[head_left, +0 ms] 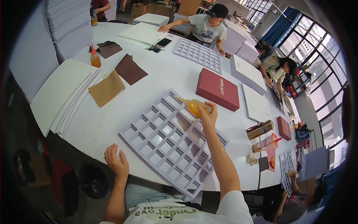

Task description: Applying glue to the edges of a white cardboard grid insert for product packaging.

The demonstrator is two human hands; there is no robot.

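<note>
A squeeze bottle (194,106) of amber liquid lies tilted in my right hand (209,112), its thin nozzle pointing left over the far edge of a grid panel. That pale grey grid panel (164,161), cut with rows of square openings, rests on the white table in front of me, its near corner reaching past the table edge. My left hand (117,159) hovers by the panel's left side near the table edge, fingers loosely apart and nothing in it. Whether liquid leaves the nozzle cannot be made out.
Stacked white boards (63,95) stand at the left, beside sandpaper sheets (107,89) and another orange-tipped bottle (95,58). A dark red box (218,89) lies beyond the panel. A thermos (260,129) and drink cup (265,143) stand right. Several people work around the table.
</note>
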